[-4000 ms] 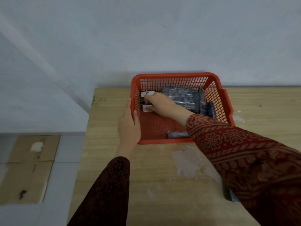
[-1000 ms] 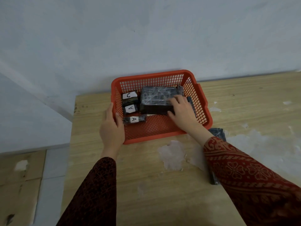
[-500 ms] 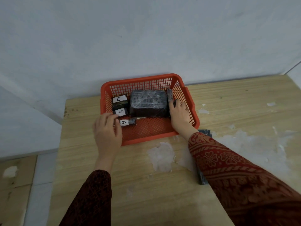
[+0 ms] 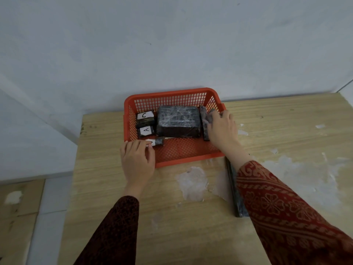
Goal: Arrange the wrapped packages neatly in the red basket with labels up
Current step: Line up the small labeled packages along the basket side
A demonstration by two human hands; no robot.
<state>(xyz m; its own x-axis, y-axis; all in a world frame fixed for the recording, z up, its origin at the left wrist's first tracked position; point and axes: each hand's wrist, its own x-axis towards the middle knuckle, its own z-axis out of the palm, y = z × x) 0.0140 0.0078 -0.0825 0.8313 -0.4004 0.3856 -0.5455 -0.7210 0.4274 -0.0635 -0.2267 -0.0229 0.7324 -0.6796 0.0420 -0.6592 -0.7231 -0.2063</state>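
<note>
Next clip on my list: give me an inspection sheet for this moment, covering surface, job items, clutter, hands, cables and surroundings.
Surface: wooden table with pale scuffed patches.
Job's things: red basket at the table's far edge; inside, a large wrapped package with no label showing, small packages labelled C and A, a third small package, and a narrow package along the right side.
Clutter: a dark flat package on the table, partly under the right sleeve.
Hands: left hand over the basket's near-left corner, fingers on the third small package; right hand on the narrow package.
Cables: nothing seen.
Surroundings: pale wall; floor at left.
</note>
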